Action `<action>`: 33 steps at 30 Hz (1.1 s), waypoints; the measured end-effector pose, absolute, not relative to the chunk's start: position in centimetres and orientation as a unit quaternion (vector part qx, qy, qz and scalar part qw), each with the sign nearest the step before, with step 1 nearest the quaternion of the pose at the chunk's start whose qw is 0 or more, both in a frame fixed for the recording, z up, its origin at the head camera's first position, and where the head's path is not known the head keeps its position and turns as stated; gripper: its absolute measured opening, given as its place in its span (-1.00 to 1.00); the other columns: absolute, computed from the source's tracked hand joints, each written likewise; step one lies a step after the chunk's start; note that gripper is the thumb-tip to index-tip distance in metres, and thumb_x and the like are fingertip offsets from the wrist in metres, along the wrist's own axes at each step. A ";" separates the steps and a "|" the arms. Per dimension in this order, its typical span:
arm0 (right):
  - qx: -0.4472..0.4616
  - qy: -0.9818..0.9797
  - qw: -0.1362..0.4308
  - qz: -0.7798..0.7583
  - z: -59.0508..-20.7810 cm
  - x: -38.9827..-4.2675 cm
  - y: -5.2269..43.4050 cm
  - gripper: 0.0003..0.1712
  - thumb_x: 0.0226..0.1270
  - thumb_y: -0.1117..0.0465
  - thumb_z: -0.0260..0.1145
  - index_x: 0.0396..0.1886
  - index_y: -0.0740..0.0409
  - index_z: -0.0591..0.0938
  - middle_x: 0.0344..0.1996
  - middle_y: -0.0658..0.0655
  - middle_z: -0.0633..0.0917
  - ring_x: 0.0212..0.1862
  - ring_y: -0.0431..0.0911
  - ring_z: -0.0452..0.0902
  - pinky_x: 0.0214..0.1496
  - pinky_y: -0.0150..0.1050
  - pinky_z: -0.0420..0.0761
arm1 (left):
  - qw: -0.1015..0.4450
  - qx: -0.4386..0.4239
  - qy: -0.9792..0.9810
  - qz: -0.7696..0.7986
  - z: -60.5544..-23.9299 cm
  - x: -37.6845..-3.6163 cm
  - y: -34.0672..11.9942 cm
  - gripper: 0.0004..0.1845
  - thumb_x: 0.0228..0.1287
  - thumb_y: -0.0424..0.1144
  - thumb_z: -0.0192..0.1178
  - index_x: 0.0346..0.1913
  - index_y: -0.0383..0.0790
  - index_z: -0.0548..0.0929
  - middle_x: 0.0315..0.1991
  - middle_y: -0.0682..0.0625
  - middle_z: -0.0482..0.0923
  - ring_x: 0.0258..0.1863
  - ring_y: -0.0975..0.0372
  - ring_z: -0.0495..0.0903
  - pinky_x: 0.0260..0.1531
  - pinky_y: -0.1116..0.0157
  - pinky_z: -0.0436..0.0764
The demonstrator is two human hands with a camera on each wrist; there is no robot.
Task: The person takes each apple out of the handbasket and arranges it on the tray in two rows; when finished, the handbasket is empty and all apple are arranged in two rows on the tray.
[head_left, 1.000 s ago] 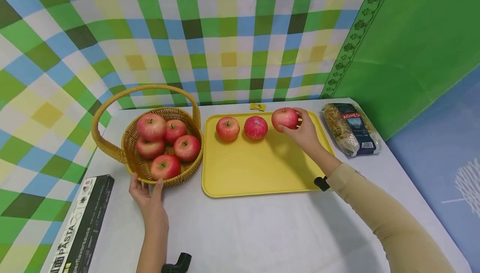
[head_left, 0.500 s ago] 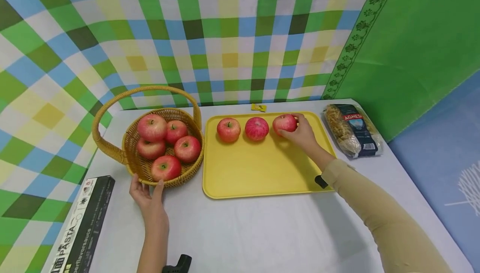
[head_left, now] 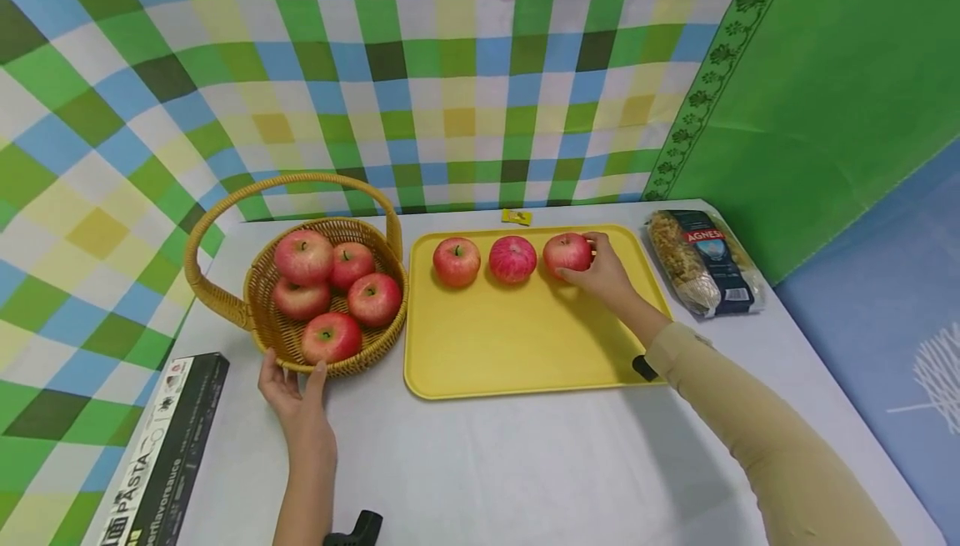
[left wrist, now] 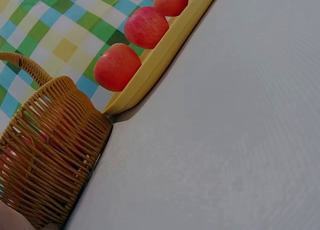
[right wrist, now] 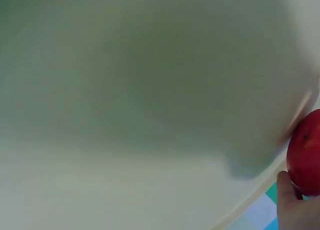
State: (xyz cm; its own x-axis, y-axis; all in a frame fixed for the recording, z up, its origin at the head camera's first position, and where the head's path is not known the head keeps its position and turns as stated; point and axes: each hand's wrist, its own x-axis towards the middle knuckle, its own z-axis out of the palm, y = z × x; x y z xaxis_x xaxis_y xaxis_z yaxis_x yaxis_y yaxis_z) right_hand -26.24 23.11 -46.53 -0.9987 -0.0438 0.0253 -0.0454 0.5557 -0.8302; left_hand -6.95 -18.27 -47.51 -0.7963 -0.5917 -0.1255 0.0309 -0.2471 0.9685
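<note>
Three apples stood in a row along the far side of the yellow tray (head_left: 525,363), and five more lay in the wicker basket (head_left: 262,279) to its left, so by my reckoning less than half of the moving was done and the basket had yet to be emptied (assuming all of them were meant to go across).

My right hand (head_left: 609,278) lay on the tray with its fingers and thumb curled round the third apple (head_left: 566,252), the rightmost of the row, which sat down on the tray just beside the middle apple (head_left: 513,258). The grip there was narrow, closed to the width of the fruit; in the right wrist view only a thumb tip against the red skin showed, so how firmly I pressed I cannot tell.

My left hand (head_left: 296,392) rested on the white surface (head_left: 525,463) at the near rim of the basket, fingers and thumb spread and touching the weave, a wide grip that steadied the basket and held nothing. The nearest fruit to it was the front apple (head_left: 331,338) in the basket.
</note>
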 end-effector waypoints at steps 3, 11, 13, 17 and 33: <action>0.016 -0.882 -0.008 0.470 -46.3 -25.8 23.4 -0.08 0.12 0.19 0.49 0.33 0.30 0.13 0.21 0.37 0.34 0.14 0.21 0.38 0.15 0.08 0.50 | 0.208 0.239 -0.578 -0.752 -47.5 -6.9 -18.2 -0.26 0.39 -0.30 0.14 0.43 0.13 -0.06 0.51 0.08 -0.24 0.49 0.23 -0.22 0.40 0.31 0.03; 0.003 -0.886 -0.016 0.464 -46.7 -25.2 23.3 -0.04 0.12 0.24 0.49 0.35 0.29 0.07 0.25 0.40 0.29 0.15 0.24 0.37 0.19 0.08 0.45 | 0.210 0.236 -0.576 -0.754 -47.4 -6.8 -18.3 -0.26 0.39 -0.31 0.13 0.43 0.11 -0.06 0.51 0.07 -0.24 0.49 0.22 -0.22 0.39 0.34 0.05; -0.001 -0.886 -0.018 0.464 -46.9 -25.2 23.3 -0.03 0.12 0.25 0.49 0.35 0.28 0.05 0.26 0.41 0.29 0.15 0.24 0.38 0.21 0.07 0.44 | 0.209 0.236 -0.576 -0.754 -47.4 -6.7 -18.3 -0.26 0.39 -0.31 0.13 0.43 0.11 -0.06 0.51 0.07 -0.24 0.49 0.22 -0.22 0.39 0.34 0.06; -0.003 -0.884 -0.019 0.467 -47.0 -25.1 23.1 -0.01 0.11 0.29 0.49 0.36 0.27 0.03 0.24 0.42 0.29 0.15 0.27 0.38 0.24 0.08 0.41 | 0.206 0.236 -0.577 -0.755 -47.4 -6.7 -18.3 -0.25 0.39 -0.30 0.14 0.44 0.12 -0.07 0.51 0.07 -0.24 0.49 0.22 -0.22 0.39 0.33 0.05; -0.001 -0.855 -0.030 0.518 -45.3 -25.1 22.7 -0.02 0.21 0.31 0.38 0.47 0.29 -0.01 0.38 0.39 0.17 0.36 0.24 0.13 0.32 0.07 0.32 | 0.202 0.233 -0.579 -0.755 -47.4 -6.7 -18.3 -0.23 0.38 -0.27 0.16 0.44 0.13 -0.09 0.51 0.08 -0.27 0.49 0.23 -0.24 0.39 0.32 0.04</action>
